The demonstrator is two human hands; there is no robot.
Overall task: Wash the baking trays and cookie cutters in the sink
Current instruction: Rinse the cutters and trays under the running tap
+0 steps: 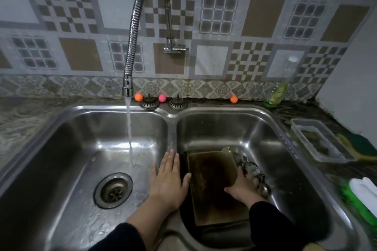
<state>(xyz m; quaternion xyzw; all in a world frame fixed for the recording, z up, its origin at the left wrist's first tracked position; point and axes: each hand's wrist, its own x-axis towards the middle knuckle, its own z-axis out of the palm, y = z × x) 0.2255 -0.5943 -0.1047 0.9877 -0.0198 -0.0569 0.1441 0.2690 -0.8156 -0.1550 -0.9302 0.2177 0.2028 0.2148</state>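
Observation:
A dark, browned baking tray point(212, 185) lies in the right basin of a steel double sink point(171, 116), with another tray edge showing under it. Metal cookie cutters point(255, 171) lie in a heap just right of the tray. My right hand point(243, 184) rests on the tray's right edge, fingers reaching among the cutters; whether it grips the tray or a cutter is unclear. My left hand point(169, 179) lies flat and open on the divider between the basins, fingers spread, holding nothing. Water runs from the flexible tap point(130, 61) into the left basin, near its drain point(113, 189).
Two sink strainer plugs point(163, 104) and small coloured balls sit on the back rim. On the right counter stand a green dish soap bottle point(275, 96), a clear plastic tub point(318, 142), a green-yellow sponge point(359, 146) and a green and white item point(363, 195).

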